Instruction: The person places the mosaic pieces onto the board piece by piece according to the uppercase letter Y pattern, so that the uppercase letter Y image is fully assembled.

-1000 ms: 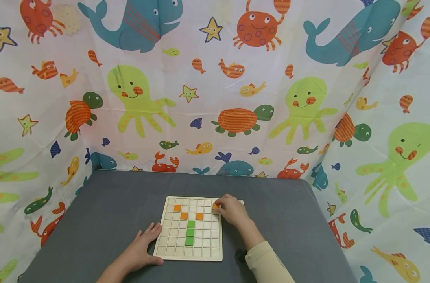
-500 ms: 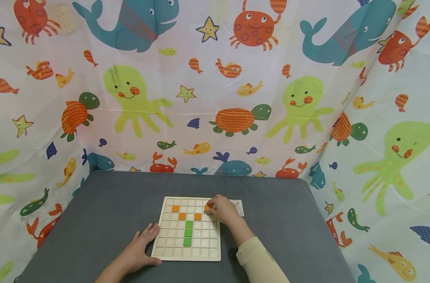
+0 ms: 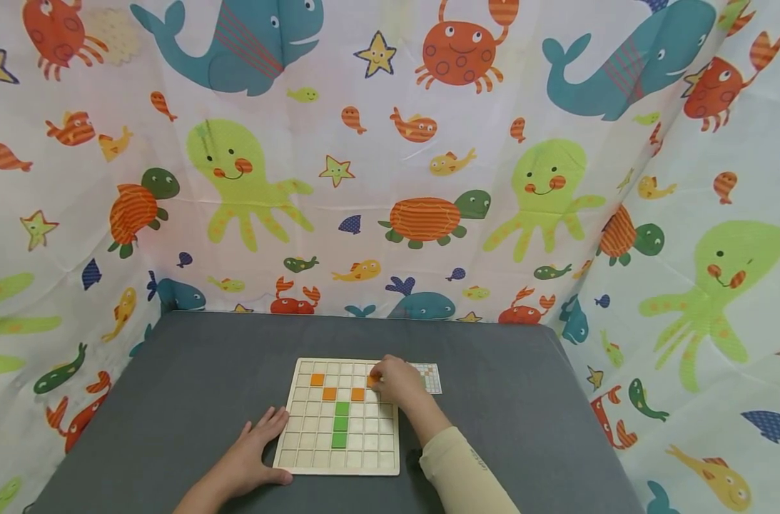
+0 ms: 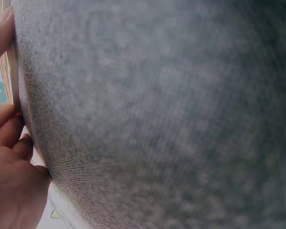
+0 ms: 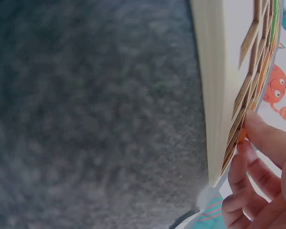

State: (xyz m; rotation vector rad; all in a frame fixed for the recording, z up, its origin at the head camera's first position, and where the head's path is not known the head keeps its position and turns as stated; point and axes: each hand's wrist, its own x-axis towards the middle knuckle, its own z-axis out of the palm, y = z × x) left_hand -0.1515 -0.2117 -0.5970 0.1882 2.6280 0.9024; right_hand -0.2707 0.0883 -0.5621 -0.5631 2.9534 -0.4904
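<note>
Now right hand (image 3: 396,382) pinching orange tile (image 3: 371,380) on wooden grid board (image 3: 338,457), left hand (image 3: 251,457) flat, bracing board.

place: staged recording booth | evidence: sea-animal curtains (image 3: 390,178) enclosing grey table (image 3: 171,400)

Pale wooden grid board (image 3: 312,442) carries orange tiles (image 3: 317,380) and a green column (image 3: 341,424); the table (image 3: 171,400) is grey, the curtain (image 3: 390,178) white with sea creatures, the sleeve (image 3: 460,471) cream
</note>
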